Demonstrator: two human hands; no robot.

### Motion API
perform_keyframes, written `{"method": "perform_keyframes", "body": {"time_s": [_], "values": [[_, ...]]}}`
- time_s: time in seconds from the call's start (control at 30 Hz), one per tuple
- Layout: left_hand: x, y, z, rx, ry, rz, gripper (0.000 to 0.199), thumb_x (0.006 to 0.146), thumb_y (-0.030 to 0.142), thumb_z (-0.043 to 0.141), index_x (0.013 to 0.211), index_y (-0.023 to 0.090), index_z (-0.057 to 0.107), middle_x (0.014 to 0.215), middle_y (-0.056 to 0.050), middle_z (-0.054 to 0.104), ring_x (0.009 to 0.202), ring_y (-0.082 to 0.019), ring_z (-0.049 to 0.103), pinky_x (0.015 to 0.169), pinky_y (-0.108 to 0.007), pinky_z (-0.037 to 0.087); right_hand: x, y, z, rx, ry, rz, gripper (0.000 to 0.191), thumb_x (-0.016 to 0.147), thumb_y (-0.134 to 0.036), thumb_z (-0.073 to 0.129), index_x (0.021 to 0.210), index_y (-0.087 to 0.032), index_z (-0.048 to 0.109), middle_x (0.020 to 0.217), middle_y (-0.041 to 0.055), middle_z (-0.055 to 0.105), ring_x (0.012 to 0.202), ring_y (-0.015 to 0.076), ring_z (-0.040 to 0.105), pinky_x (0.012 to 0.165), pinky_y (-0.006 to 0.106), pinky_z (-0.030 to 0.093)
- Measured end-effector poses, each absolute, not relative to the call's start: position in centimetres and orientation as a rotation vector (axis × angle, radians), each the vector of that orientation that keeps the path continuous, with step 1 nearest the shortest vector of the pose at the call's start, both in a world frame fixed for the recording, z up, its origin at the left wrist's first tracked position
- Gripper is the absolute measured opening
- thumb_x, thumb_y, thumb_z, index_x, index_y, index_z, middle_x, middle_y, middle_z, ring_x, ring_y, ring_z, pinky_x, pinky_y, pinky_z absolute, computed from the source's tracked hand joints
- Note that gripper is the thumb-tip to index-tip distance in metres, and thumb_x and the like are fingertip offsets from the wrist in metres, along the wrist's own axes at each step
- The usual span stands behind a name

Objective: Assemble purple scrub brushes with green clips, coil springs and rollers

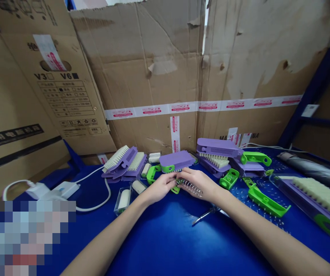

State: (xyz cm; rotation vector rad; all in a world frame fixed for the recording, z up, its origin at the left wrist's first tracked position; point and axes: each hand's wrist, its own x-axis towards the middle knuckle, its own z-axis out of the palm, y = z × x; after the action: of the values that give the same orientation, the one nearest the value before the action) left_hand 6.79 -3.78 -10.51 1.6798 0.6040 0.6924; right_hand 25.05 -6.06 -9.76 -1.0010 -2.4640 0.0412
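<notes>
My left hand [165, 184] and my right hand [199, 181] meet over the blue table, fingertips drawn together. A shiny coiled wire [192, 188], like a spring, runs along the inner side of my right hand, which is closed about it. What my left fingers pinch is hidden. Just below the fingertips shows a bit of a green plastic piece [176, 189]. Behind my hands sits a purple brush head [176, 159], bristles down, with a green part at its left end. A thin metal tool [202, 217], like a screwdriver, lies below my right wrist.
Purple brushes [121, 165] are stacked at left, more [219, 147] at right. Green handle pieces [268, 201] and scattered small screws lie at right, near a large brush [320, 201]. White rollers [124, 199], a charger [65, 189] and cable are at left. Cardboard [153, 84] walls the back.
</notes>
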Motion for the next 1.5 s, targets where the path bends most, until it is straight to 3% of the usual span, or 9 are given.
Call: {"method": "perform_keyframes", "body": {"time_s": [0.23,0.5,0.8,1.0,1.3,1.5], "values": [[6.1,-4.1,-9.2,1.732,0.651,0.562,0.040,0.076,0.017,0.057,0.115,0.014,0.056,0.105,-0.009,0.063,0.090,-0.018,0.056,0.082,-0.031,0.042,25.1,-6.4,-9.1,-1.060,-2.534,0.028,0.025,0.089,-0.030,0.047,0.109,-0.019,0.056,0.093,0.0072,0.058,0.080,0.0174,0.059,0.069,0.025,0.043],[6.6,-3.9,-10.4,1.718,0.649,0.660,0.043,0.068,0.006,0.050,0.110,0.012,0.057,0.092,-0.006,0.065,0.079,-0.015,0.057,0.070,-0.025,0.041,24.7,-7.0,-8.3,-1.111,-2.550,0.036,0.022,0.087,-0.025,0.051,0.107,-0.021,0.059,0.091,0.0063,0.058,0.077,0.0154,0.058,0.066,0.023,0.041],[7.1,-4.1,-10.8,1.598,0.657,0.725,0.041,0.063,0.006,0.052,0.102,0.012,0.061,0.089,-0.005,0.066,0.079,-0.015,0.059,0.076,-0.026,0.041,24.3,-6.1,-10.2,-0.982,-2.276,0.315,0.018,0.079,-0.022,0.063,0.096,-0.019,0.064,0.086,0.0032,0.054,0.075,0.0141,0.055,0.070,0.025,0.044],[7.3,-4.2,-10.5,1.538,0.775,0.795,0.037,0.061,0.011,0.049,0.093,0.011,0.068,0.079,-0.004,0.067,0.074,-0.016,0.056,0.070,-0.026,0.039,24.0,-6.2,-9.8,-1.019,-2.255,0.359,0.012,0.077,-0.021,0.065,0.088,-0.017,0.066,0.080,0.0031,0.055,0.071,0.0136,0.054,0.066,0.025,0.043],[6.4,-4.1,-9.9,1.593,0.672,0.650,0.043,0.063,0.010,0.053,0.104,0.014,0.065,0.089,-0.004,0.067,0.080,-0.016,0.056,0.077,-0.027,0.040,23.8,-6.6,-9.5,-1.067,-2.305,0.327,0.010,0.078,-0.022,0.064,0.086,-0.017,0.066,0.080,0.0031,0.056,0.072,0.0133,0.055,0.067,0.023,0.043],[6.0,-4.0,-9.6,1.630,0.662,0.588,0.052,0.058,0.005,0.050,0.107,0.013,0.061,0.092,-0.005,0.065,0.080,-0.015,0.055,0.070,-0.025,0.039,23.8,-6.7,-9.3,-1.107,-2.338,0.270,0.016,0.079,-0.023,0.062,0.094,-0.019,0.066,0.083,0.0036,0.057,0.077,0.0145,0.057,0.071,0.024,0.043]]}}
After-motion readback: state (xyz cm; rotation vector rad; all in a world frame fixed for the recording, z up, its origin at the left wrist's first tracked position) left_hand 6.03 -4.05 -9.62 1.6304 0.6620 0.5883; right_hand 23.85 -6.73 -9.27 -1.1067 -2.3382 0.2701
